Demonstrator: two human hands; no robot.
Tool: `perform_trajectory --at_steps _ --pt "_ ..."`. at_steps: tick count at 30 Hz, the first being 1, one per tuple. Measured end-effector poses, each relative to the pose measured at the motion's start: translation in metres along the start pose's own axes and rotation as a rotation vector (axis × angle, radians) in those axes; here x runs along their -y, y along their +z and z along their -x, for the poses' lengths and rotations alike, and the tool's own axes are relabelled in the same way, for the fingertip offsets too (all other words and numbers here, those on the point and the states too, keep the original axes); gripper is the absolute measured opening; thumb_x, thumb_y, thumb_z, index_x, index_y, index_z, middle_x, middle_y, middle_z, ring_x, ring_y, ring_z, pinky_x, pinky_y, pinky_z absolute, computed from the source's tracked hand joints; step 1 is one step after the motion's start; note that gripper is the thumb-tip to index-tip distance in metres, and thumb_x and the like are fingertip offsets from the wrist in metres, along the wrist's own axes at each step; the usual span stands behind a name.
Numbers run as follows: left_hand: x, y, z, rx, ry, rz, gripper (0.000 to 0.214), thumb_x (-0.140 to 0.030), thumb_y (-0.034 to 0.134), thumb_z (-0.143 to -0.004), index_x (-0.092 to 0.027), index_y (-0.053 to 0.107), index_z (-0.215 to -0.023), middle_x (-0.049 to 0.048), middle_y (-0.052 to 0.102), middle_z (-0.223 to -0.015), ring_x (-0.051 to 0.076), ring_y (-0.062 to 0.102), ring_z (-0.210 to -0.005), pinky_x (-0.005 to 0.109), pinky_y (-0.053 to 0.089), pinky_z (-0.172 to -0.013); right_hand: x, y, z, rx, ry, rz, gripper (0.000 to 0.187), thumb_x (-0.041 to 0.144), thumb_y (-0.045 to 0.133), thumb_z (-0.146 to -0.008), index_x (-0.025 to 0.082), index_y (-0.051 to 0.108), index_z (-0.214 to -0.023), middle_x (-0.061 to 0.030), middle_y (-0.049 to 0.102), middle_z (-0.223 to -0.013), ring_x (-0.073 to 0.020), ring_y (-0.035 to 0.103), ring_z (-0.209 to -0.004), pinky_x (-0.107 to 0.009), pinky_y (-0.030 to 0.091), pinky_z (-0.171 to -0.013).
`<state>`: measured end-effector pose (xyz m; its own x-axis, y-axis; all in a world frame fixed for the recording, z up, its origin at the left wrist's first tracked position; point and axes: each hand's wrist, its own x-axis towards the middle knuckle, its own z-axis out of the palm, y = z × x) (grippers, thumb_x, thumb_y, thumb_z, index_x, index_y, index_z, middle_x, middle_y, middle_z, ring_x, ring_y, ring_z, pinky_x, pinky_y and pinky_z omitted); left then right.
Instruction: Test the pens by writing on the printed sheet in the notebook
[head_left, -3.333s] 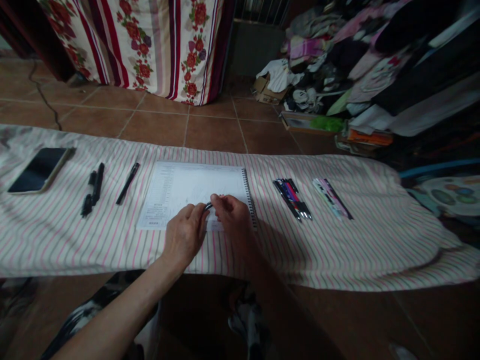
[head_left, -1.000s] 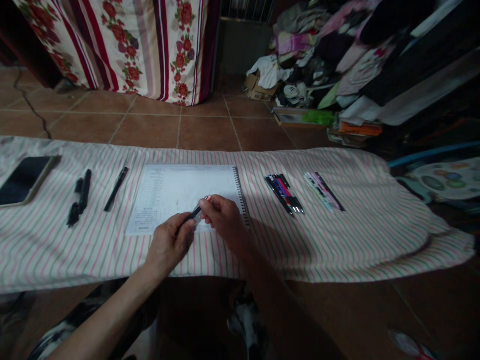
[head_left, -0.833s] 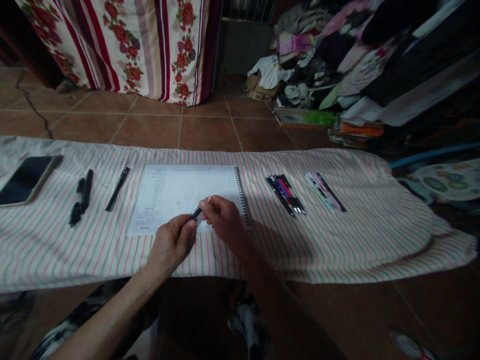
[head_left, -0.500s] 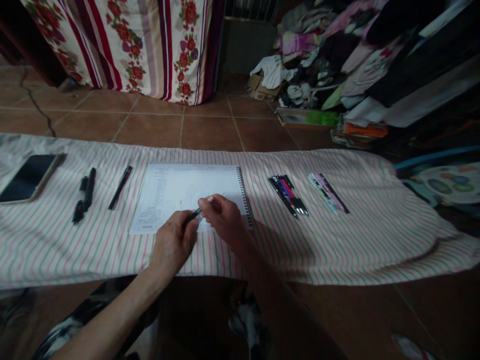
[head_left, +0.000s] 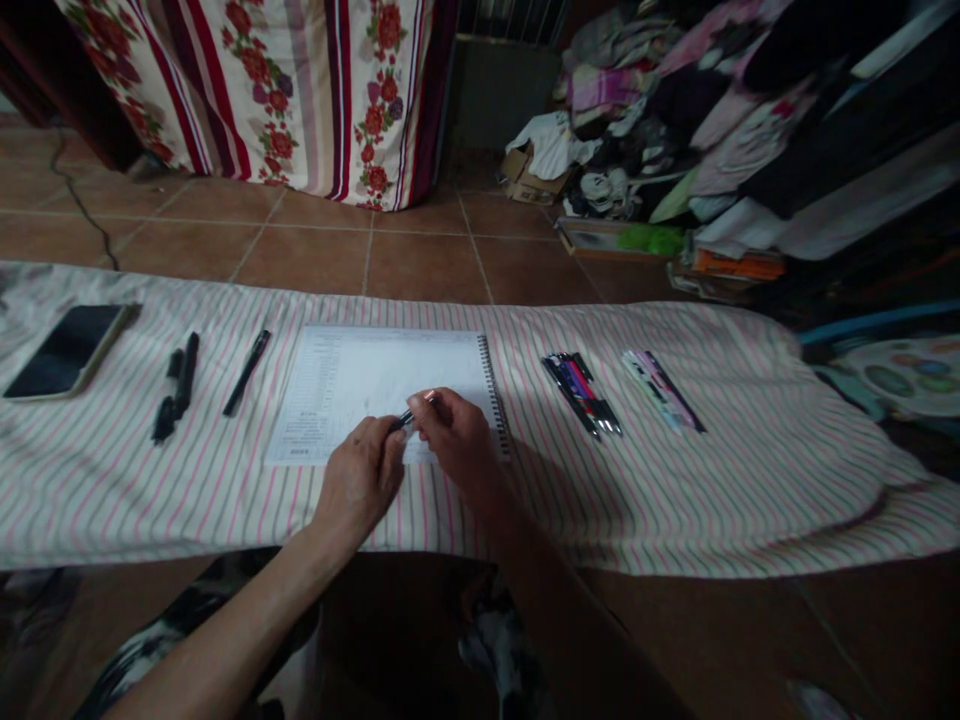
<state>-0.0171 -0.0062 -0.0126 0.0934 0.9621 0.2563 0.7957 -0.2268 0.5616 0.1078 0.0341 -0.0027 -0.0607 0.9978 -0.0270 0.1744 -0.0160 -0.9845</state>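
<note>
My left hand (head_left: 364, 475) is closed around one end of a dark pen (head_left: 406, 416), with thumb and fingers pinched together. At the pen's other end, the fingertips of my right hand (head_left: 454, 430) are closed on it. Both hands are over the lower part of a spiral notebook (head_left: 375, 370), whose white page has print along its left side. The notebook's coil is on the right. Part of the pen is hidden inside my fingers, so I cannot tell whether its cap is on.
Left of the notebook lie a black pen (head_left: 246, 373), several black markers (head_left: 180, 385) and a phone (head_left: 67, 350). To the right are a group of pens (head_left: 581, 395) and a pastel group (head_left: 664, 390). A striped cloth (head_left: 720, 480) covers the table. Clothes (head_left: 720, 130) are heaped behind.
Both hands have shifted slightly right with the pen, staying together over the notebook. The whole view has also moved a little. The other pens and the phone lie as before.
</note>
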Motion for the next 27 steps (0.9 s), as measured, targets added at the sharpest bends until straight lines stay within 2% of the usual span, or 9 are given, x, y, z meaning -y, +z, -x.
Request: perform_trajectory --at_steps 6,13,18,20,23,27 --pt "-0.005 -0.001 0.001 0.088 -0.069 0.040 0.030 -0.027 0.030 -0.092 -0.014 0.057 -0.087 0.0052 0.058 -0.071 0.018 0.055 -0.063 0.030 0.040 -0.059 -0.001 0.001 0.001 -0.051 0.045 0.103 0.032 0.048 0.051 -0.077 0.019 0.052 -0.064 0.0014 0.055 -0.054 -0.0111 0.050 -0.051 -0.024 0.038 -0.053" --pt "-0.005 -0.006 -0.001 0.157 -0.196 0.367 0.026 -0.030 0.040 -0.088 -0.017 0.056 -0.072 0.0010 0.054 -0.061 0.014 0.049 -0.059 0.028 0.036 -0.057 0.002 -0.002 0.002 -0.010 -0.011 0.184 0.030 0.044 0.048 -0.080 0.020 0.048 -0.062 0.0027 0.052 -0.052 -0.0109 0.049 -0.052 -0.024 0.036 -0.055" --pt "0.001 -0.002 0.001 0.164 -0.297 0.541 0.027 -0.036 0.044 -0.087 -0.017 0.057 -0.074 -0.0020 0.048 -0.057 0.011 0.042 -0.054 0.025 0.032 -0.052 0.001 -0.004 -0.001 0.038 -0.047 0.138 0.033 0.048 0.052 -0.079 0.019 0.048 -0.062 0.0042 0.047 -0.052 -0.0093 0.044 -0.051 -0.023 0.034 -0.051" --pt "0.004 0.000 0.002 0.177 -0.325 0.673 0.029 -0.040 0.044 -0.087 -0.017 0.058 -0.077 -0.0025 0.048 -0.057 0.011 0.042 -0.053 0.025 0.031 -0.052 0.002 -0.005 -0.002 0.088 -0.043 0.061 0.033 0.049 0.052 -0.079 0.019 0.051 -0.065 0.0050 0.045 -0.051 -0.0086 0.042 -0.049 -0.023 0.033 -0.048" --pt "0.003 -0.002 0.001 0.284 -0.374 0.955 0.033 -0.045 0.047 -0.086 -0.015 0.057 -0.076 -0.0025 0.048 -0.053 0.009 0.040 -0.049 0.023 0.030 -0.050 0.006 -0.006 -0.002 0.145 -0.012 -0.084 0.034 0.050 0.051 -0.080 0.018 0.056 -0.071 0.0041 0.048 -0.055 -0.0079 0.041 -0.048 -0.022 0.033 -0.047" --pt "-0.006 -0.010 -0.002 0.364 -0.457 1.304 0.030 -0.042 0.052 -0.085 -0.013 0.057 -0.084 -0.0030 0.049 -0.050 0.007 0.036 -0.045 0.022 0.025 -0.046 0.011 -0.010 -0.001 0.154 -0.001 -0.183 0.028 0.045 0.054 -0.081 0.019 0.063 -0.079 -0.0015 0.063 -0.082 -0.0088 0.050 -0.061 -0.022 0.040 -0.054"
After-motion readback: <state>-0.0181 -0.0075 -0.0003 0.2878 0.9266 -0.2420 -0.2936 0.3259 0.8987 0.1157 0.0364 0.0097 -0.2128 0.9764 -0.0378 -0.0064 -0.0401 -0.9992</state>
